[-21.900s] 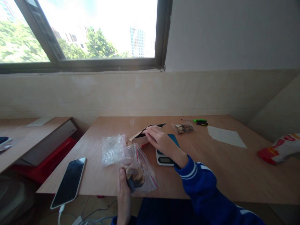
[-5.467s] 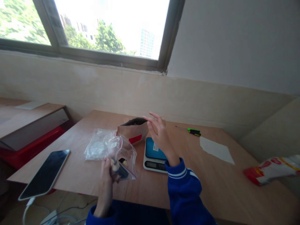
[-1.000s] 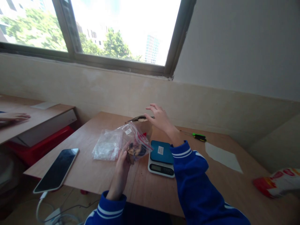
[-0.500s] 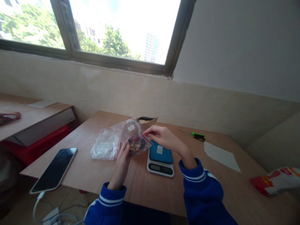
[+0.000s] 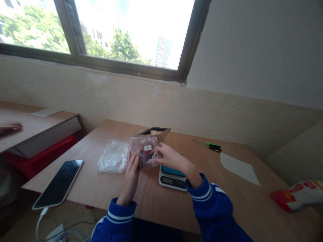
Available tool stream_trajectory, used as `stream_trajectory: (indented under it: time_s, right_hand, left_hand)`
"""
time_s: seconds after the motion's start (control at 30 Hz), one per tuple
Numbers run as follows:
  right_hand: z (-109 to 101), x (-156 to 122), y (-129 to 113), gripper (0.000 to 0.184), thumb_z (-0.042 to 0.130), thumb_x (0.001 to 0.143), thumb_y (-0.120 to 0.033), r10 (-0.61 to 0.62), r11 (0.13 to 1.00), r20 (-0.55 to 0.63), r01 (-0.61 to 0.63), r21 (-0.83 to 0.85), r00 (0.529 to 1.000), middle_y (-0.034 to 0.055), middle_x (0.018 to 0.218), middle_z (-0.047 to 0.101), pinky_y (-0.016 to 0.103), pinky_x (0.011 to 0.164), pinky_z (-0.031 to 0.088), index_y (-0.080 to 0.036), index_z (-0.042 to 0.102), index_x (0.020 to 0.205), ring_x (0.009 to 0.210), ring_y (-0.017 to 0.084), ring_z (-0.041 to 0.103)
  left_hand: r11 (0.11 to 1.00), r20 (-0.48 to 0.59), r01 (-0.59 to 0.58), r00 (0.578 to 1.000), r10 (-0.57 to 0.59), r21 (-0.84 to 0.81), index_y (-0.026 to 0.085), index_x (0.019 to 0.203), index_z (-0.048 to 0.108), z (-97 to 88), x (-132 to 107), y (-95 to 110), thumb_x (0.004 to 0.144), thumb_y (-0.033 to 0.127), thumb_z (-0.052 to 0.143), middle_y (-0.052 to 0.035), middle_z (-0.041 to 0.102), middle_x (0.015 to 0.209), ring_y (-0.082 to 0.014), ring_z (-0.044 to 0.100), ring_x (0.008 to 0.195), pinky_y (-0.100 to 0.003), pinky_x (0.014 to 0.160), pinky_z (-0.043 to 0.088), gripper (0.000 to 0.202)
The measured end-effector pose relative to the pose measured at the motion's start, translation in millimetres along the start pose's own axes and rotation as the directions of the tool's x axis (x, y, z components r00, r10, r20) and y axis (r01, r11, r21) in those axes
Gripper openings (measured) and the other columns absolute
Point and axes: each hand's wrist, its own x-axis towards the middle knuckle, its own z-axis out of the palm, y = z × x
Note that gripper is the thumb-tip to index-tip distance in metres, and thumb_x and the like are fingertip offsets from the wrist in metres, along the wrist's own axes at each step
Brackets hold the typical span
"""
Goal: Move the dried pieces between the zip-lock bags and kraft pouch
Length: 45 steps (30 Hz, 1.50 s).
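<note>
A clear zip-lock bag (image 5: 146,153) with a red seal line and a small white label holds dark and brown pieces, which I cannot identify. My left hand (image 5: 131,169) grips its lower left side. At the bag's mouth, on the right, my right hand (image 5: 170,156) has its fingers closed around the edge. Some of its fingertips show through the plastic; whether they are inside or behind it I cannot tell. Below the right hand sits a kitchen scale (image 5: 173,181) with a blue top, partly covered by that hand. Behind the bag stands an open brown pouch (image 5: 164,133) with pale contents.
Empty clear bags (image 5: 113,156) lie left of my left hand. A phone (image 5: 59,183) with a cable rests at the table's left edge. Screwdrivers (image 5: 213,146), a white paper (image 5: 239,168) and a red-and-white packet (image 5: 295,196) are on the right. Another person's hand (image 5: 11,127) is far left.
My right hand has moved slightly down and left at the bag's mouth. The bag has turned more level, its label shifting right and down. More of the brown pouch shows.
</note>
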Motion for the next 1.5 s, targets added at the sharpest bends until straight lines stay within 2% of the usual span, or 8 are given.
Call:
stream_trajectory:
  time_s: [0.4, 0.47, 0.57, 0.63, 0.9, 1.03, 1.33, 1.5]
  right_hand:
    - [-12, 3, 11, 0.023, 0.066, 0.08, -0.037, 0.052, 0.865, -0.137, 0.023, 0.501, 0.989, 0.0035, 0.086, 0.069, 0.029, 0.072, 0.052, -0.016, 0.065, 0.09, 0.078, 0.016, 0.065]
    - [-20, 7, 11, 0.024, 0.067, 0.079, -0.039, 0.091, 0.858, -0.311, 0.084, 0.506, 0.946, 0.0042, 0.088, 0.07, 0.03, 0.074, 0.052, -0.018, 0.066, 0.089, 0.08, 0.017, 0.066]
    - [-34, 17, 9, 0.024, 0.068, 0.079, -0.041, 0.117, 0.888, -0.602, 0.187, 0.419, 0.79, 0.0052, 0.091, 0.072, 0.032, 0.08, 0.052, -0.019, 0.067, 0.088, 0.085, 0.018, 0.067]
    - [-39, 25, 9, 0.023, 0.068, 0.079, -0.041, 0.09, 0.916, -0.674, 0.205, 0.344, 0.733, 0.006, 0.095, 0.072, 0.034, 0.083, 0.052, -0.019, 0.067, 0.086, 0.089, 0.019, 0.066]
    - [-22, 46, 26, 0.015, 0.064, 0.085, -0.035, -0.157, 0.987, -0.616, 0.143, -0.072, 0.772, 0.0054, 0.091, 0.067, 0.036, 0.087, 0.046, -0.022, 0.072, 0.083, 0.093, 0.021, 0.059]
    - [-19, 41, 23, 0.032, 0.047, 0.095, -0.038, -0.219, 0.948, -0.498, 0.061, -0.313, 0.839, 0.0078, 0.096, 0.064, 0.037, 0.088, 0.042, -0.021, 0.073, 0.086, 0.093, 0.022, 0.054]
    - [-23, 41, 16, 0.038, 0.035, 0.1, -0.037, -0.228, 0.907, -0.352, 0.067, -0.415, 0.908, 0.0087, 0.119, 0.066, 0.037, 0.097, 0.034, -0.019, 0.067, 0.108, 0.112, 0.022, 0.053]
    - [-26, 45, 11, 0.044, 0.029, 0.101, -0.04, -0.147, 0.887, -0.287, -0.003, -0.462, 0.947, 0.009, 0.108, 0.07, 0.038, 0.092, 0.033, -0.02, 0.067, 0.109, 0.104, 0.022, 0.057]
  left_hand:
    - [0.996, 0.012, 0.065, 0.998, -0.064, -0.054, 0.025, 0.127, 0.058, -4.5, -2, -6, 0.089, 0.045, 0.053, -0.0067, 0.05, 0.142, -0.0264, 0.04, 0.135, -0.044, 0.111, 0.032, 0.043]
    - [0.996, 0.003, 0.069, 0.998, -0.069, -0.054, 0.026, 0.126, 0.059, -5.4, -2, -6, 0.089, 0.045, 0.052, -0.006, 0.049, 0.143, -0.026, 0.041, 0.134, -0.044, 0.111, 0.033, 0.042]
    - [0.996, -0.008, 0.065, 0.998, -0.066, -0.059, 0.028, 0.124, 0.06, -6.0, -4, -6, 0.089, 0.046, 0.052, -0.0051, 0.05, 0.143, -0.0255, 0.043, 0.133, -0.042, 0.109, 0.034, 0.041]
    - [0.995, -0.016, 0.081, 0.997, -0.082, -0.063, 0.028, 0.123, 0.061, -6.5, -5, -6, 0.088, 0.046, 0.053, -0.0055, 0.051, 0.142, -0.0261, 0.044, 0.132, -0.043, 0.108, 0.035, 0.041]
    - [0.992, -0.033, 0.1, 0.994, -0.102, -0.072, 0.026, 0.123, 0.062, -11.0, -7, -9, 0.086, 0.048, 0.055, -0.008, 0.051, 0.141, -0.0283, 0.044, 0.131, -0.046, 0.107, 0.035, 0.044]
    - [0.992, -0.026, 0.111, 0.993, -0.113, -0.06, 0.025, 0.124, 0.061, -12.4, -6, -8, 0.087, 0.048, 0.054, -0.008, 0.052, 0.14, -0.0269, 0.043, 0.132, -0.044, 0.109, 0.034, 0.045]
    - [0.993, -0.025, 0.1, 0.995, -0.102, -0.066, 0.026, 0.123, 0.062, -11.8, -7, -7, 0.087, 0.048, 0.053, -0.0069, 0.051, 0.141, -0.0268, 0.044, 0.131, -0.043, 0.106, 0.037, 0.043]
    - [0.992, -0.019, 0.108, 0.994, -0.11, -0.061, 0.024, 0.123, 0.061, -11.5, -7, -6, 0.087, 0.048, 0.054, -0.0085, 0.053, 0.139, -0.0279, 0.047, 0.128, -0.043, 0.102, 0.04, 0.044]
